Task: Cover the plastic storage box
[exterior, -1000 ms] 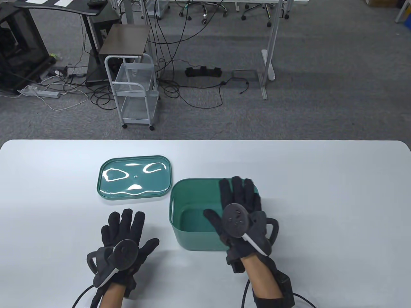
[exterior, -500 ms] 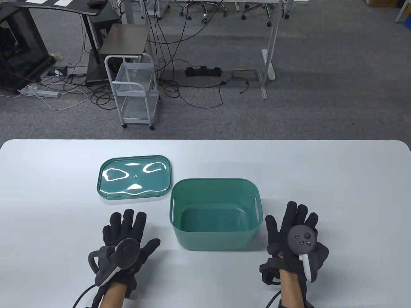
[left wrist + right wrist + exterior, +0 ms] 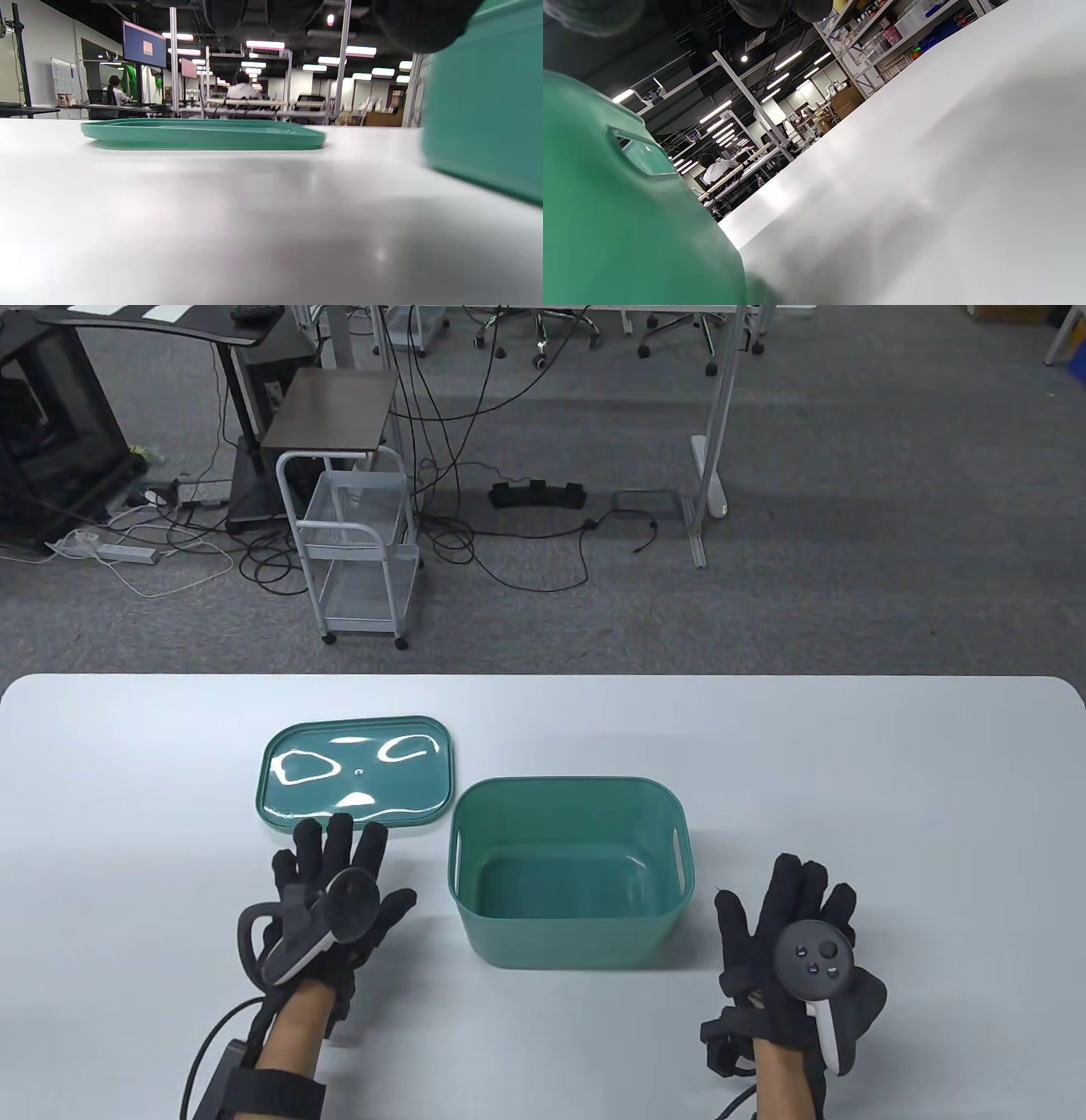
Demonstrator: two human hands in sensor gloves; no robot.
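- Green plastic all round in the table view: the lid lies flat on the table beside the open storage box. The left hand has slid forward, fingers spread, tips reaching the lid's near edge. The right hand, now withdrawn right, rests spread and empty.
- Left wrist view: the lid lies ahead, untouched; pickup looks next.
- Right wrist view: the box wall stands close; fingers barely visible.

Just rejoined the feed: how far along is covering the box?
Nothing is done yet: the green plastic storage box stands open and the flat green lid lies on the white table beside it. The left hand is open near the lid; the right hand is open, holding nothing. Lifting and seating remain.
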